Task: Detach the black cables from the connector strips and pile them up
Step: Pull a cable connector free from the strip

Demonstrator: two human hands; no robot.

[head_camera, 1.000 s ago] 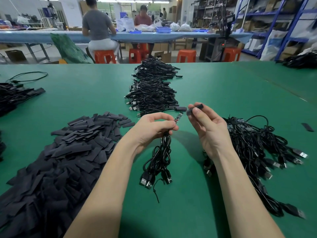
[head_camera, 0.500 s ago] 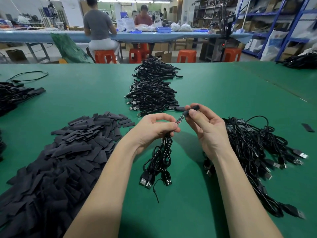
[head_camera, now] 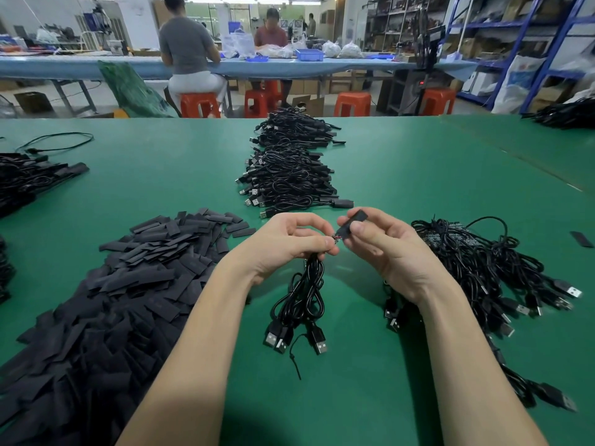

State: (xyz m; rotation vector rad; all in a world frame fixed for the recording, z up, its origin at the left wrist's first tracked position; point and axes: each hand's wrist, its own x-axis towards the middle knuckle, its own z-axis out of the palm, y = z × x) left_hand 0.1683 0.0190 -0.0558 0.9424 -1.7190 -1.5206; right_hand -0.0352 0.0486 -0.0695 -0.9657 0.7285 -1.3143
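Note:
My left hand grips the top of a small bundle of black USB cables that hangs down to the green table, plugs resting on it. My right hand pinches a short black sleeve right at the bundle's tip, where a bit of red wire shows between my fingers. A tangled heap of black cables still on connector strips lies under and right of my right wrist. A long pile of finished black cables stretches away straight ahead.
A wide heap of flat black sleeves covers the table at my left. More black cables lie at the far left edge. One loose sleeve sits at the right. People sit at another bench behind.
My right hand has moved left and down, bringing the black sleeve onto the tip held by my left hand; the small circuit strip seen earlier is now covered.

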